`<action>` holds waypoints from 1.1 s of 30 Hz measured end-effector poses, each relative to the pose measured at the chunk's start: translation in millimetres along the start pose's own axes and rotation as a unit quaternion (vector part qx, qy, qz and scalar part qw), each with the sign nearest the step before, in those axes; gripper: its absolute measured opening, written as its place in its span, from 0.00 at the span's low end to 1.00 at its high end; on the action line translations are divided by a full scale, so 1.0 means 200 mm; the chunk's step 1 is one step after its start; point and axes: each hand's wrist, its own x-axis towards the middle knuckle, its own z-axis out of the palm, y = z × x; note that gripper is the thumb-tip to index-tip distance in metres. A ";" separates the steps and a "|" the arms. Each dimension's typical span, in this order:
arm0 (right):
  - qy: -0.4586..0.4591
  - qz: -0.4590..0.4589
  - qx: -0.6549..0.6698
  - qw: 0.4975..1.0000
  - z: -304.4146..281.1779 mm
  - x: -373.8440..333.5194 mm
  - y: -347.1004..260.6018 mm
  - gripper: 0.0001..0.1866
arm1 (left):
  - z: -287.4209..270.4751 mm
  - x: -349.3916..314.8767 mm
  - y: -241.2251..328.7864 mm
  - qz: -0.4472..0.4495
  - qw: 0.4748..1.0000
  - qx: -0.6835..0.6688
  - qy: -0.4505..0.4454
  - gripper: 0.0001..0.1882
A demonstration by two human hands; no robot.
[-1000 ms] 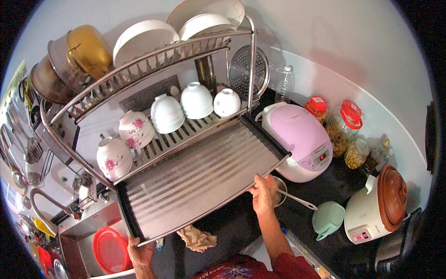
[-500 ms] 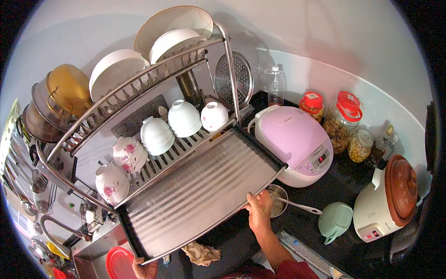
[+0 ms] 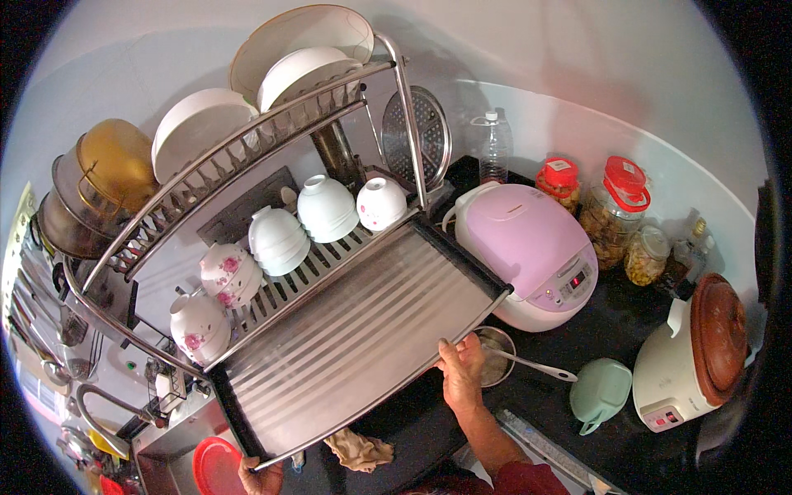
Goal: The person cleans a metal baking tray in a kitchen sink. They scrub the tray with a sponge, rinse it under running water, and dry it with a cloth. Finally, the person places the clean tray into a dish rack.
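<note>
A wide stainless drip tray (image 3: 355,338) with dark side edges slopes out from under the dish rack (image 3: 410,124). My right hand (image 3: 463,378) is closed on its front edge near the right corner, thumb on top. At the left front corner, my left hand (image 3: 261,477) grips the same edge; its lower part is cut off by the picture's rim. Behind the tray, upturned white bowls (image 3: 328,209) and flowered bowls (image 3: 200,328) stand on the rack's lower shelf. Larger white bowls (image 3: 202,132) lean on the upper shelf.
Right of the tray stands a pink rice cooker (image 3: 528,239), with a small pot (image 3: 497,373) and spoon in front. A green cup (image 3: 601,389), a slow cooker (image 3: 672,367) and lidded jars (image 3: 612,216) are farther right. A crumpled cloth (image 3: 360,450) and red basin (image 3: 216,466) lie below.
The view has shifted slightly. Both hands keep their hold on the tray's front edge, and the tray shows no clear movement against the rack.
</note>
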 end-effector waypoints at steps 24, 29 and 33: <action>-0.005 0.007 -0.021 1.000 0.00 0.01 -0.02 0.22 | 0.15 -0.03 0.00 -0.016 0.999 -0.024 0.030 0.21; -0.002 0.032 -0.023 0.999 0.03 -0.04 -0.10 0.21 | 0.10 -0.02 0.04 -0.037 0.998 -0.022 0.037 0.21; -0.001 0.033 -0.005 0.999 0.06 -0.02 -0.11 0.21 | 0.14 -0.03 0.03 -0.027 0.999 -0.010 0.045 0.20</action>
